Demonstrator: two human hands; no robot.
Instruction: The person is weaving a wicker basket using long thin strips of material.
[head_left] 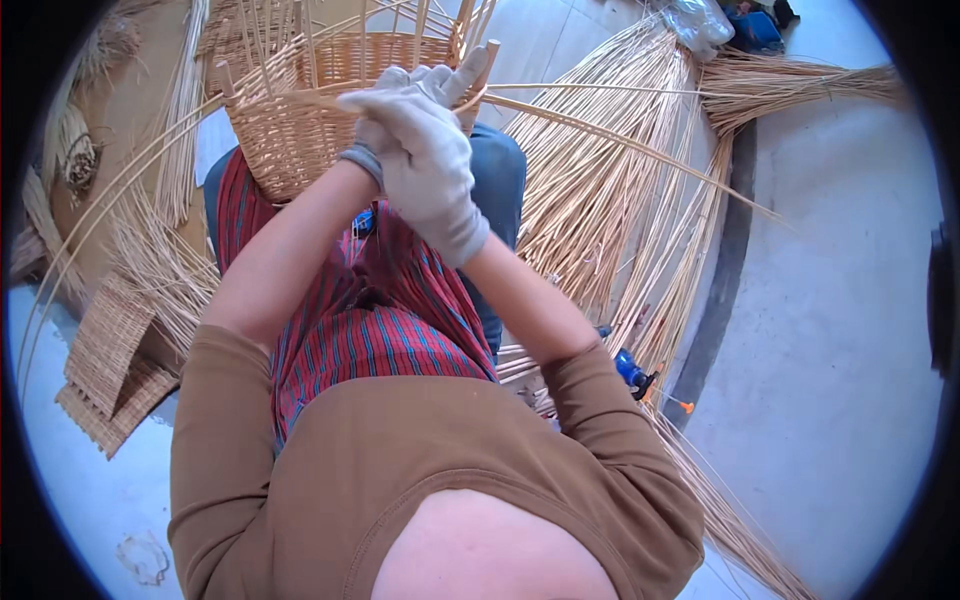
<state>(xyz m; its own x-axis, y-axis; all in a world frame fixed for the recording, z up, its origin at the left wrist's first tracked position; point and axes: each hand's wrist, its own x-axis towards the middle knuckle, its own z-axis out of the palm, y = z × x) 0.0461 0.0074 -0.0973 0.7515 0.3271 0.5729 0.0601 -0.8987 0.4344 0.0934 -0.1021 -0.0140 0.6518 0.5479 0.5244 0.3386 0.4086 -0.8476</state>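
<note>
A woven wicker basket (280, 150) with upright stakes and long loose canes rests on my legs at the top centre. Both my hands wear pale gloves and cross at the basket's right part. My right hand (415, 155) is in front, fingers closed on a thin cane strand (310, 98) that reaches leftward. Behind it, my left hand (430, 85) is mostly hidden, its visible fingers bent at the basket's top near the right corner stake (485, 65); what they grip is unclear. A striped red cloth (370, 340) covers my lap.
Loose cane bundles (590, 180) spread over the floor to my right, with a blue-and-orange tool (630, 370) among them. At top right lie a plastic bag (695, 25) and blue container (755, 30). Woven mats (105, 350) and more reed bundles (75, 150) lie to my left.
</note>
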